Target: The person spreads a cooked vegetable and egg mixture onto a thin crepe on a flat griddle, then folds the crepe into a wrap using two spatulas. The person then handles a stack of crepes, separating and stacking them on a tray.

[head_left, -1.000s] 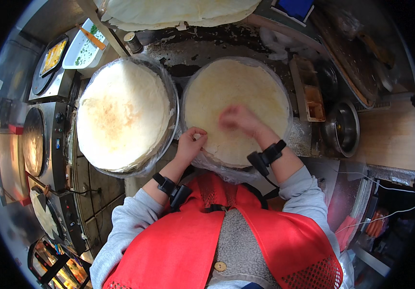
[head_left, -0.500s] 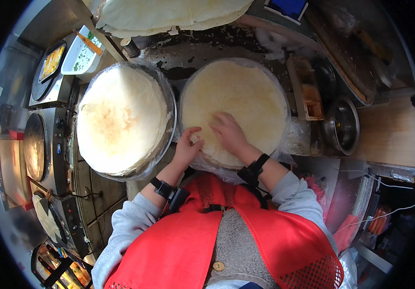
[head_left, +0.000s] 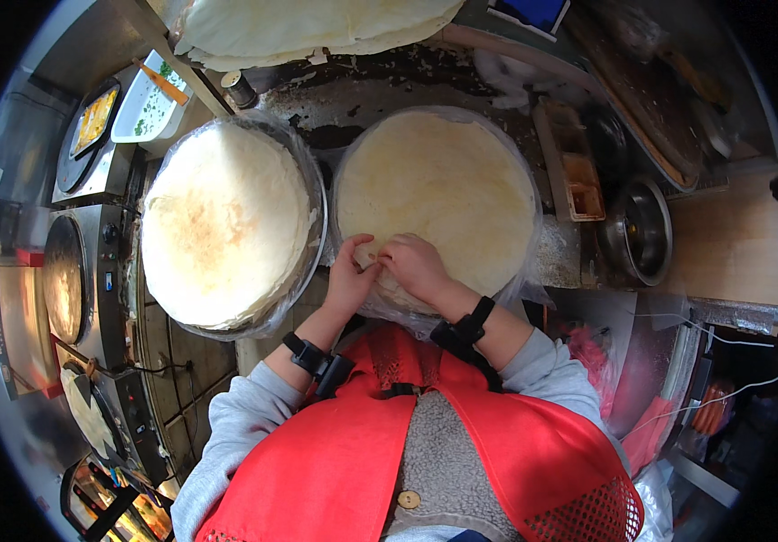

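Note:
A round stack of thin pale pancakes (head_left: 443,172), wrapped round its rim in clear plastic, lies in front of me. Over its near left edge my left hand (head_left: 350,275) pinches a small pale piece, perhaps a scrap of pancake, between thumb and fingers. My right hand (head_left: 416,266) meets it there, its fingertips closed together at the same piece. What exactly lies between the right fingertips is too small to make out. To the left is a second stack of pancakes (head_left: 226,226), browned in the middle and sunlit, which neither hand touches.
More flatbreads (head_left: 316,27) lie at the far side. Round griddles (head_left: 65,275) line the left, near a white tub (head_left: 149,104) with chopped greens. On the right are a compartmented container (head_left: 574,163) and a steel bowl (head_left: 639,233). A small can (head_left: 239,88) stands behind the left stack.
My right hand has drawn back from the middle of the right stack toward me and left, meeting my left hand. The left hand keeps its pinch, nearly in place.

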A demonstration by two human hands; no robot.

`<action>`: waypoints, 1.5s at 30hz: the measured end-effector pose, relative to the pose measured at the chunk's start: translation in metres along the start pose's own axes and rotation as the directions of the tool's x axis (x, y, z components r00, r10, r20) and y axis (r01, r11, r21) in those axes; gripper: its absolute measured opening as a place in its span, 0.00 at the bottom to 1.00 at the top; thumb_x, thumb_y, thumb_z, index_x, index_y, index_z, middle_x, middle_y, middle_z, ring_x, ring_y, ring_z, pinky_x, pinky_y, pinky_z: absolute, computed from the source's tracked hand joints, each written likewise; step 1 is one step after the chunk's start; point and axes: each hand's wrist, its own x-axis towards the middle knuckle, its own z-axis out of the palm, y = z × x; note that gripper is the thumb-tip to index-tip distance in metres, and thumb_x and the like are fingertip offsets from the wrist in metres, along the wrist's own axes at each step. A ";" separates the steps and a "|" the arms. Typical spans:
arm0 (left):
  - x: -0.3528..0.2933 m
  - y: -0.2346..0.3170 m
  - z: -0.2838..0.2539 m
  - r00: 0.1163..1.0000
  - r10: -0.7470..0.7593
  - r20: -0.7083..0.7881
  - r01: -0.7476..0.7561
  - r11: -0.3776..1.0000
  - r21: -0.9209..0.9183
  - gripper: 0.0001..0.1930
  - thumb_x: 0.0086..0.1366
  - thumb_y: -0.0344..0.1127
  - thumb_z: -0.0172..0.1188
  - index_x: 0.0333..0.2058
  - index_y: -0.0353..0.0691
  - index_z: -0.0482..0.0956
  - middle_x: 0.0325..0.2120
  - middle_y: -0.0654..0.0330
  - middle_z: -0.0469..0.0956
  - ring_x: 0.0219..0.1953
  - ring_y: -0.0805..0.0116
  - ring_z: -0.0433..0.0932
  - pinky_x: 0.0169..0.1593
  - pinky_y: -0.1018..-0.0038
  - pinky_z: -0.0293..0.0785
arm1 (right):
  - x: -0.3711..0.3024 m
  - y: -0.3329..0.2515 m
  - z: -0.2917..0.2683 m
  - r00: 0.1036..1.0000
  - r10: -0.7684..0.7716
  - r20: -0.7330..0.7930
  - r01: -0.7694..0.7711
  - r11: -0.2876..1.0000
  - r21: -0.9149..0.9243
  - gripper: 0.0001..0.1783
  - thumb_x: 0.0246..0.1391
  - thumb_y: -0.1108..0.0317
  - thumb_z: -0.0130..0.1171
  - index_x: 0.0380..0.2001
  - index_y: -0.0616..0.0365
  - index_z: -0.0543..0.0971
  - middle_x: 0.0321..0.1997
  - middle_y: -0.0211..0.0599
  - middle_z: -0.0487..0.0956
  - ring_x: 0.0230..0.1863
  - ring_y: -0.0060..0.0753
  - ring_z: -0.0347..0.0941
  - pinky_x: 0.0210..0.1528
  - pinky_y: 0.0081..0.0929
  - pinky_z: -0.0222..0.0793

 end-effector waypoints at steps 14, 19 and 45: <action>-0.001 -0.008 0.005 0.997 0.022 -0.073 -0.029 0.995 -0.091 0.26 0.55 0.17 0.56 0.52 0.41 0.65 0.38 0.59 0.75 0.39 0.70 0.77 0.39 0.76 0.75 | 0.017 -0.008 0.004 0.988 0.050 0.146 -0.040 0.997 -0.068 0.08 0.36 0.68 0.59 0.22 0.61 0.80 0.29 0.47 0.79 0.35 0.51 0.76 0.39 0.43 0.72; -0.001 -0.006 0.005 0.998 -0.006 -0.068 0.000 0.996 -0.088 0.24 0.56 0.17 0.55 0.51 0.41 0.66 0.38 0.59 0.75 0.38 0.72 0.76 0.38 0.78 0.74 | 0.008 -0.006 0.014 0.999 -0.011 -0.043 0.009 0.999 -0.048 0.08 0.38 0.66 0.57 0.19 0.60 0.77 0.27 0.44 0.77 0.33 0.50 0.73 0.37 0.43 0.70; -0.018 0.022 -0.007 0.743 0.610 0.276 -0.413 0.092 0.906 0.07 0.50 0.35 0.55 0.29 0.52 0.79 0.49 0.60 0.67 0.49 0.58 0.64 0.50 0.64 0.59 | -0.037 0.111 -0.059 0.914 0.035 -0.404 -0.186 0.921 -0.341 0.18 0.56 0.73 0.51 0.50 0.63 0.72 0.58 0.49 0.70 0.59 0.54 0.64 0.60 0.39 0.62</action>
